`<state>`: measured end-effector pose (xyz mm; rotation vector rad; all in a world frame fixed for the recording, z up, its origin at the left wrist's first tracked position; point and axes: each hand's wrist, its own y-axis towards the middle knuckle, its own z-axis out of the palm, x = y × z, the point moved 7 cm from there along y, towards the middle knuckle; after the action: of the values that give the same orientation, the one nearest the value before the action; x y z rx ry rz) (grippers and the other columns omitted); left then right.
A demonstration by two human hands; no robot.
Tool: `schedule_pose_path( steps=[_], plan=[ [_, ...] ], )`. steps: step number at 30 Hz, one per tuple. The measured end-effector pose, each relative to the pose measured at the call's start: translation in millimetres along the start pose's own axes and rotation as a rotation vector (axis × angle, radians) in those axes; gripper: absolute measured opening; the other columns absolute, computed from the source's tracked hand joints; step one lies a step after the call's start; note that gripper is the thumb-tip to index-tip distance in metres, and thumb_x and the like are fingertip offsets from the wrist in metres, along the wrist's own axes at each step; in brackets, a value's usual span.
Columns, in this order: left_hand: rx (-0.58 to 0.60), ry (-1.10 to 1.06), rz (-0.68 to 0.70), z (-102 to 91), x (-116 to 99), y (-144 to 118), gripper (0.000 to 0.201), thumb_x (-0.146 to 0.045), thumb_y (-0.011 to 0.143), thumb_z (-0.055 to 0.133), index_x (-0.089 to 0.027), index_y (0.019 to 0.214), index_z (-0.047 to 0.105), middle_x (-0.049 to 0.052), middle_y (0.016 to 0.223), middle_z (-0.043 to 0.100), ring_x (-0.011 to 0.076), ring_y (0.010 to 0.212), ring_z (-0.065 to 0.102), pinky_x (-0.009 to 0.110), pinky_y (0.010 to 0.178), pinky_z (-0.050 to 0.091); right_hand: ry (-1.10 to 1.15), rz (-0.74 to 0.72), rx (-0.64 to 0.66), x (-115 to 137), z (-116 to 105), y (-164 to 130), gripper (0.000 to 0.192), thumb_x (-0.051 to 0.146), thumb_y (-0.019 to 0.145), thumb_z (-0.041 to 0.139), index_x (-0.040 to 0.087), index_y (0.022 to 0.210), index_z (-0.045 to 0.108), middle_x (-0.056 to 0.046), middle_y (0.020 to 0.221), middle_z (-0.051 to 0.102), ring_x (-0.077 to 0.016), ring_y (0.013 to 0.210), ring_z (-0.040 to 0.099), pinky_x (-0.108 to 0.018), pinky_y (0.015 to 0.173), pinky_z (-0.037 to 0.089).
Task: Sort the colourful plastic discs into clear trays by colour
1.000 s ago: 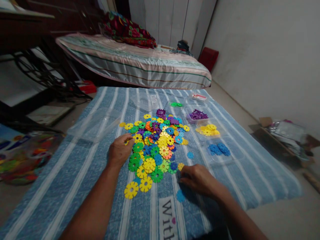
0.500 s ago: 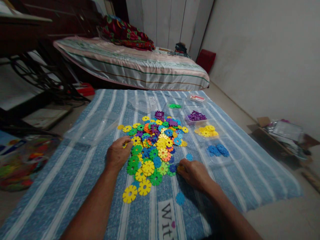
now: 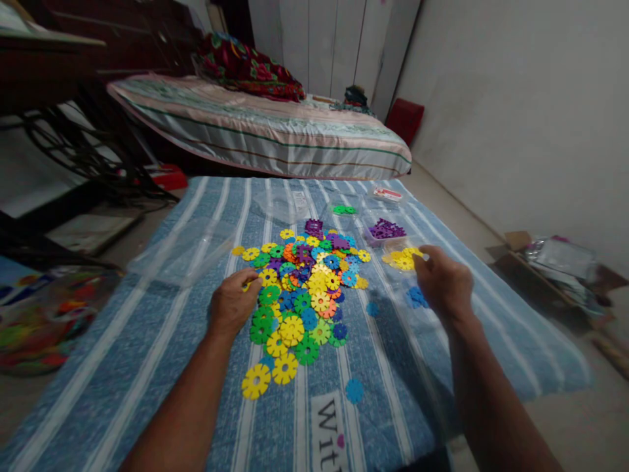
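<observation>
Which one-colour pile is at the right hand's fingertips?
The yellow pile, between the purple pile and blue pile: only at its edge are the fingertips of the right hand.

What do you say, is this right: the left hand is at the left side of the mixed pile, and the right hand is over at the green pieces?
The colour is wrong: the head view shows the right hand at the yellow pieces. The left hand is at the left side of the mixed pile.
</observation>
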<state>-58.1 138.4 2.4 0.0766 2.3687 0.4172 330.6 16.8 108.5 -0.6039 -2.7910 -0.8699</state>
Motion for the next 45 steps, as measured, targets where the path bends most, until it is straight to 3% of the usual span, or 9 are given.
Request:
schedule_pose_path(
  steps=[2,7,10,15,25,30,35,40,45],
  plan=[
    [-0.012,-0.007,-0.003,0.2,1.2,-0.2,0.023,-0.037,0.074,0.053,-0.021,0.080,0.069,0.004,0.105,0.073,0.0234,0.101,0.066,0.033,0.095,0.049,0.112,-0.049,0.047,4.8,4.6,-8.1,0.025,0.034,0.086,0.053,0.019,0.097,0.069,-0.003,0.063,0.066,-0.0164,0.055,0.059,-0.023,0.055,0.033],
    [-0.015,-0.008,-0.002,2.5,3.3,-1.0,0.023,-0.037,0.074,0.054,-0.022,0.082,0.069,0.003,0.106,0.073,0.0219,0.103,0.065,0.031,0.098,0.048,0.372,-0.278,0.569,46.6,44.1,-76.5,0.024,0.034,0.088,0.052,0.019,0.096,0.069,-0.002,0.063,0.067,-0.0148,0.055,0.060,-0.023,0.056,0.036],
    [-0.003,0.001,0.003,3.0,2.2,-1.8,0.023,-0.038,0.075,0.052,-0.021,0.080,0.068,0.004,0.107,0.073,0.0219,0.103,0.065,0.030,0.096,0.048,0.382,-0.350,0.772,63.7,57.6,-113.7,0.023,0.031,0.090,0.050,0.019,0.099,0.068,-0.003,0.071,0.070,-0.0160,0.063,0.063,-0.023,0.060,0.037],
    [0.015,0.010,0.003,2.8,-1.4,-3.4,0.023,-0.038,0.076,0.051,-0.022,0.080,0.067,0.003,0.103,0.073,0.0213,0.102,0.066,0.029,0.095,0.048,0.330,-0.402,0.888,71.4,61.1,-133.1,0.022,0.030,0.090,0.051,0.021,0.103,0.067,-0.004,0.080,0.073,-0.0173,0.074,0.066,-0.023,0.062,0.035],
    [0.008,0.015,-0.001,4.0,-4.1,-3.2,0.021,-0.034,0.075,0.052,-0.021,0.080,0.067,0.003,0.103,0.073,0.0206,0.100,0.066,0.029,0.095,0.048,0.339,-0.522,1.155,76.2,38.2,-144.2,0.015,0.033,0.083,0.067,0.021,0.091,0.068,-0.001,0.078,0.070,-0.0145,0.070,0.062,-0.022,0.061,0.033],
    [0.007,0.013,-0.017,3.4,-3.5,-3.3,0.022,-0.034,0.076,0.052,-0.021,0.082,0.068,0.004,0.108,0.072,0.0211,0.104,0.065,0.030,0.098,0.047,0.196,-0.601,1.170,78.3,33.1,-152.5,0.016,0.027,0.078,0.070,0.023,0.093,0.066,-0.002,0.081,0.072,-0.0181,0.074,0.064,-0.024,0.060,0.031],
    [0.011,0.003,-0.027,2.5,-4.8,-3.4,0.022,-0.034,0.075,0.052,-0.021,0.082,0.068,0.004,0.108,0.072,0.0218,0.104,0.065,0.030,0.098,0.047,0.126,-0.591,1.156,76.3,38.9,-154.8,0.013,0.026,0.079,0.067,0.022,0.092,0.067,-0.004,0.081,0.072,-0.0193,0.074,0.065,-0.025,0.059,0.030],
    [0.015,0.002,-0.028,2.0,-6.3,-4.2,0.022,-0.036,0.075,0.051,-0.021,0.081,0.067,0.003,0.104,0.073,0.0216,0.102,0.066,0.030,0.096,0.048,0.207,-0.430,1.079,60.0,52.9,-130.7,0.009,0.026,0.082,0.064,0.021,0.089,0.067,-0.002,0.079,0.071,-0.0167,0.073,0.063,-0.023,0.060,0.032],
    [0.015,0.020,-0.018,1.1,-7.1,-4.7,0.024,-0.036,0.075,0.050,-0.021,0.081,0.068,0.004,0.100,0.073,0.0216,0.099,0.066,0.030,0.094,0.048,0.213,-0.184,0.820,31.0,72.5,-92.7,0.016,0.029,0.086,0.055,0.020,0.090,0.067,-0.003,0.076,0.069,-0.0168,0.070,0.062,-0.024,0.061,0.036]
  ],
)
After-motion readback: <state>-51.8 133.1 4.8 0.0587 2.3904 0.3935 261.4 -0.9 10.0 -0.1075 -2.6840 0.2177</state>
